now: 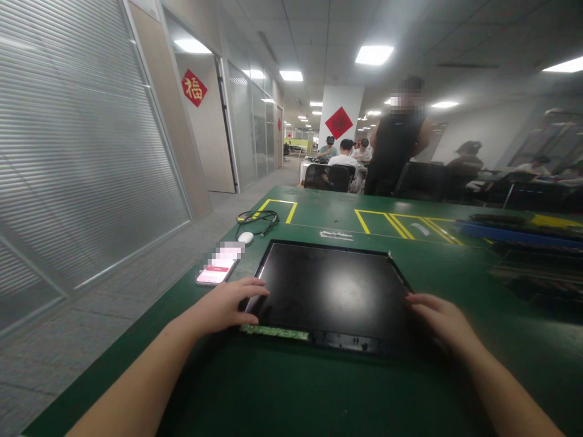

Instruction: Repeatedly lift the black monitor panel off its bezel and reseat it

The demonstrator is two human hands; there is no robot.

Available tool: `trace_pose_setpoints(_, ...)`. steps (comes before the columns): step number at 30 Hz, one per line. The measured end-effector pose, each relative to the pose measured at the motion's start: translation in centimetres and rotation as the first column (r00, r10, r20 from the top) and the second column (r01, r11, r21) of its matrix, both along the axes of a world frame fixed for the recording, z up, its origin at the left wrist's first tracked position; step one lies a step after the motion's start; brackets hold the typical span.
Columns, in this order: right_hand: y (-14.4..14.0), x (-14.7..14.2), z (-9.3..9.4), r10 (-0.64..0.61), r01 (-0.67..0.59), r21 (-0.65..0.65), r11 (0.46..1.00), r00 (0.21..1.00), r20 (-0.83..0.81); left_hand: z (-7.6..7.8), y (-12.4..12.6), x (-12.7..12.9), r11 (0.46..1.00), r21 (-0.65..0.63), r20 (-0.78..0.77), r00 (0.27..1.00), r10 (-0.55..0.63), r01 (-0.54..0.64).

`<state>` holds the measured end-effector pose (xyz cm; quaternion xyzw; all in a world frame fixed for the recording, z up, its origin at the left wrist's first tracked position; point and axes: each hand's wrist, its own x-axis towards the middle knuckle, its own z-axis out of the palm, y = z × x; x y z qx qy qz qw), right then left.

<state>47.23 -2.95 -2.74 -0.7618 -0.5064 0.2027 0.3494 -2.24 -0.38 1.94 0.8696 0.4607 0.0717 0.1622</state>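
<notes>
A black LCD panel [319, 291] lies face up on the green table in front of me, with a strip of green circuit board [276, 332] along its near edge. My left hand [234, 303] grips the panel's left edge, fingers and thumb apart and reaching onto the screen's face. On the opposite side, my right hand [435, 312] has its fingertips against the right edge; its thumb is hidden. A phone [217, 273] with a lit display and a white computer mouse [246, 237] lie beyond my left hand.
A coiled black cable [259, 220] lies behind the mouse. Yellow tape lines [373, 212] mark the table's far part. Dark panels and a blue item [492, 233] are stacked at right. A person in black [396, 145] stands past the table; others sit farther back.
</notes>
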Motion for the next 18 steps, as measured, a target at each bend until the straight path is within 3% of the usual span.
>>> trace_pose_setpoints(7,0.15,0.31,-0.35,-0.006,0.006,0.005,1.0,0.998,-0.069,-0.37,0.36,-0.77,0.999,-0.05,0.056,0.998,-0.001,0.004)
trace_pose_setpoints(18,0.17,0.0,-0.43,-0.024,0.028,0.026,0.999,0.991,-0.13,-0.8,0.11,-0.8,0.998,-0.018,0.101,0.994,-0.052,0.054)
